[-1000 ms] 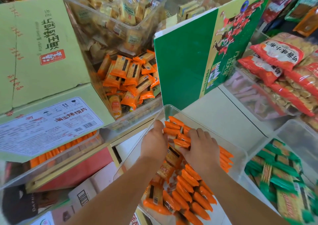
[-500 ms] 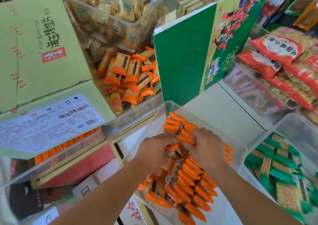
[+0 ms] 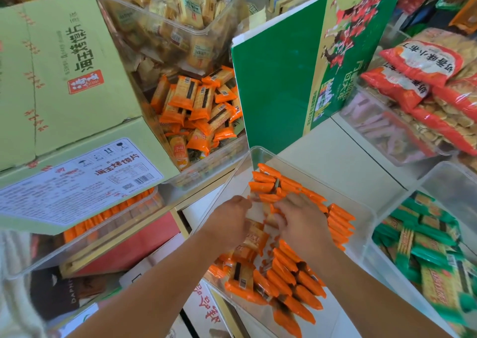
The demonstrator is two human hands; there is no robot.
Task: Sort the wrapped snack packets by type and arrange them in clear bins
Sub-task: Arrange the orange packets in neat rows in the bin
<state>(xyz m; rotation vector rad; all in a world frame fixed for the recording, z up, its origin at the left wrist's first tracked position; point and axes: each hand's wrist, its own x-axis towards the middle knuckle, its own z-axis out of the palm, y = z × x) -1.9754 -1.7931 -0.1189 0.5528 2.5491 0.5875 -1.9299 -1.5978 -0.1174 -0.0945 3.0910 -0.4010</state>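
A clear bin [image 3: 254, 154] in front of me holds orange wrapped snack packets [image 3: 286, 273], many standing on edge in rows along its right side and near end. Both my hands are inside it. My left hand [image 3: 229, 221] and my right hand [image 3: 302, 216] meet over the middle of the bin, fingers curled on orange packets between them; motion blur hides the exact grip. More orange packets [image 3: 265, 180] lie at the bin's far end.
A second clear bin of loose orange packets [image 3: 198, 110] sits behind, under a bin of yellow packets [image 3: 180, 9]. Green packets [image 3: 426, 247] fill a bin at right. A green cardboard box [image 3: 64, 74] is at left, an upright green carton [image 3: 296, 66] behind.
Both hands have drawn back from the bin's far end toward its middle, gathering orange packets between them. The view has shifted slightly.
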